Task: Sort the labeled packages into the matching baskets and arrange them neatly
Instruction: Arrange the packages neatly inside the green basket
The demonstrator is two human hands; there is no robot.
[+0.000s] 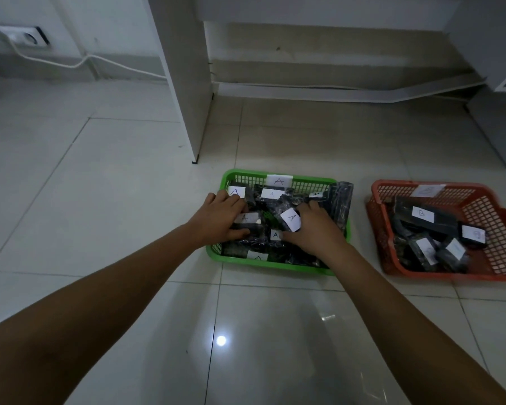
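Note:
A green basket (pixel 278 266) tagged A sits on the floor in front of me, filled with several black packages bearing white A labels. My left hand (pixel 221 219) lies inside its left half, fingers curled around a black package (pixel 246 228). My right hand (pixel 313 229) is in the basket's middle, gripping a black package with an A label (pixel 290 219). One long black package (pixel 341 206) leans against the basket's right wall. To the right stands a red basket (pixel 479 276) tagged B, holding several black packages with B labels (pixel 430 219).
White cabinet panel (pixel 184 83) stands on the tiled floor just behind the green basket. A wall socket (pixel 31 39) with a white cable is at far left. Another white unit (pixel 497 135) stands behind the red basket. Glossy tiles (pixel 246 331) lie between me and the baskets.

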